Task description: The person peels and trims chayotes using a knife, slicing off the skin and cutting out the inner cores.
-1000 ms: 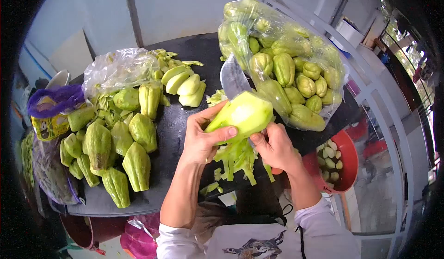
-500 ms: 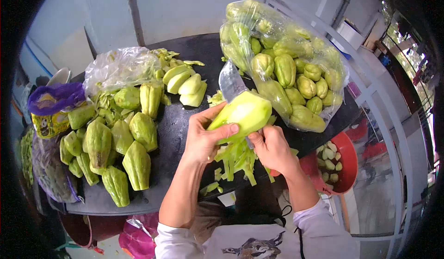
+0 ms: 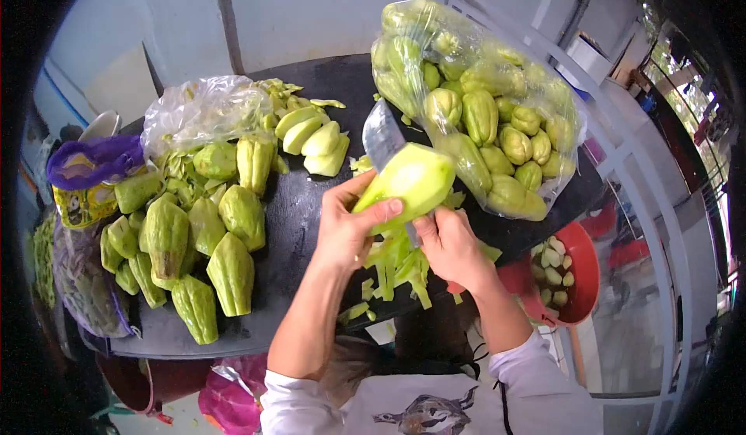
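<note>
A pale, peeled chayote (image 3: 414, 177) is held in my left hand (image 3: 347, 221), with the thumb lying across its near side. My right hand (image 3: 453, 247) is closed on a knife (image 3: 384, 135); its broad blade passes beneath the chayote and shows beyond it at the upper left. Part of the red handle shows below my right hand. Green peelings (image 3: 399, 266) lie on the table under and in front of my hands. Pale cut pieces (image 3: 317, 141) rest on the table to the upper left of the chayote.
Several whole chayotes (image 3: 167, 241) lie on the dark table (image 3: 289, 209) at left, near a crumpled clear bag (image 3: 203, 112) and a purple net sack (image 3: 89, 279). A large clear bag of chayotes (image 3: 497, 116) stands back right. A red bucket (image 3: 587, 279) holds pale pieces below right.
The chayote and the knife have shifted slightly left in my hands, and the blade is tilted a little differently. My right hand has moved slightly left.
</note>
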Demonstrator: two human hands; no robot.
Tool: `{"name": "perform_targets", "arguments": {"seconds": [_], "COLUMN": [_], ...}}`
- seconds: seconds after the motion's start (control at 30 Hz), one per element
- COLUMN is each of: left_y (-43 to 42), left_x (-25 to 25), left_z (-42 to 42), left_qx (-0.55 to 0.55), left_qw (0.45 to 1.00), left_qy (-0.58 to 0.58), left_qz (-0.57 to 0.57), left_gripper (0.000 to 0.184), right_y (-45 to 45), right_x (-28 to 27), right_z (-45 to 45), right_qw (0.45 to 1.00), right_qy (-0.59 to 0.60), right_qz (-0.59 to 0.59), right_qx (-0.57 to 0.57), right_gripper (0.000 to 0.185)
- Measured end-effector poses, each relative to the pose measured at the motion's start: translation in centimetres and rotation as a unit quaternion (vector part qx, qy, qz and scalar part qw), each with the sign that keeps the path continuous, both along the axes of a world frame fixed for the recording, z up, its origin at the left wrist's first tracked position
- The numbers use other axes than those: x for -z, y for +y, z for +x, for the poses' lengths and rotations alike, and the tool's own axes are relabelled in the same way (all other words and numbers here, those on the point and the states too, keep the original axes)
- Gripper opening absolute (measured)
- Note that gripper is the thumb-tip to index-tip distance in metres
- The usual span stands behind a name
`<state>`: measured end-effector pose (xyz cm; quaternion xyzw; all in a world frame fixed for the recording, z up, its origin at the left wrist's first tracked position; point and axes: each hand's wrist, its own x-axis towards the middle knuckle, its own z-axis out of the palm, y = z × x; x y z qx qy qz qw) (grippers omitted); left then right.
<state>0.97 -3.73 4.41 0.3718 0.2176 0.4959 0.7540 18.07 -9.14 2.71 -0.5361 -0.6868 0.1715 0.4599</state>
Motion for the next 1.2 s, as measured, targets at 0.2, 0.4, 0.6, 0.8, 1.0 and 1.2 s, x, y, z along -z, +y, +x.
{"name": "perform_targets", "arguments": {"seconds": [0.2,0.4,0.6,0.8,1.0,1.2], "left_y": [-0.6,-0.7,-0.3,-1.1,-0.5,-0.7], "left_x": [0.4,0.9,0.1,1.1,1.2,1.3], "left_z": [2.4,2.2,0.5,2.6,1.8,1.9], "left_qx": [-0.113,-0.092,-0.031,-0.134,-0.057,-0.093], "left_qw": [0.987,0.991,0.999,0.986,0.996,0.988], "left_qy": [-0.112,-0.093,-0.033,-0.096,-0.067,-0.114], "left_qz": [0.031,0.007,0.004,0.029,-0.024,-0.054], "left_gripper": [0.054,0.053,0.041,0.042,0.037,0.041], "right_y": [0.8,0.4,0.5,0.5,0.9,1.0], "right_x": [0.5,0.3,-1.6,0.4,-1.8,-0.6], "right_z": [-1.0,-1.0,0.0,-1.8,-0.5,-1.4], "right_qw": [0.997,0.999,0.984,0.998,0.980,0.988], "right_qy": [0.018,-0.012,-0.032,0.014,-0.078,-0.007], "right_qz": [0.078,-0.049,-0.169,-0.062,-0.161,-0.139], "right_qx": [0.010,-0.011,-0.040,-0.023,-0.087,-0.073], "right_gripper": [0.046,0.043,0.042,0.042,0.041,0.044]}}
